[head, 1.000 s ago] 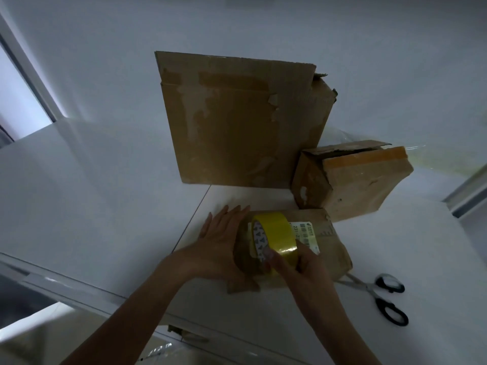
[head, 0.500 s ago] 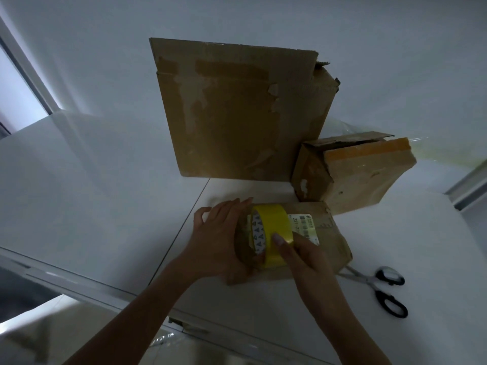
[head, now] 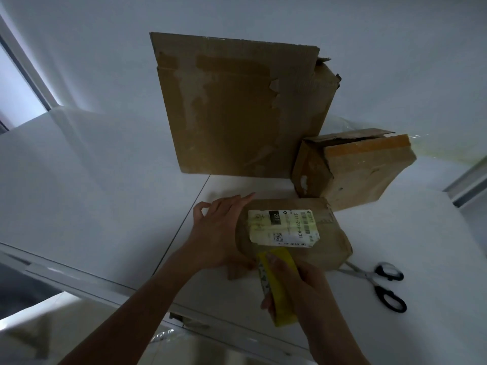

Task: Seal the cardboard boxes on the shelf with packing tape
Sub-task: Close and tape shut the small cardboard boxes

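A small flat cardboard box [head: 326, 243] with a white shipping label [head: 284, 226] lies on the white shelf [head: 92, 180] near its front edge. My left hand [head: 218, 233] rests against the box's left side, fingers fairly straight. My right hand [head: 297, 283] grips a yellow roll of packing tape [head: 278, 285], held at the box's near edge and reaching past the shelf front. A strip of tape appears to run over the label from the roll. A large box [head: 237, 106] stands upright at the back. A medium box [head: 361, 169] with a loose top flap leans beside it.
Black-handled scissors [head: 379, 283] lie on the shelf to the right of the small box. A wall stands behind the boxes. The shelf's front edge runs just below my hands. A seam in the shelf surface runs from the large box toward the front.
My right hand has pulled the tape roll from the top of the small box toward me, past its near edge, which uncovers the label. My left hand stays at the box's left side.
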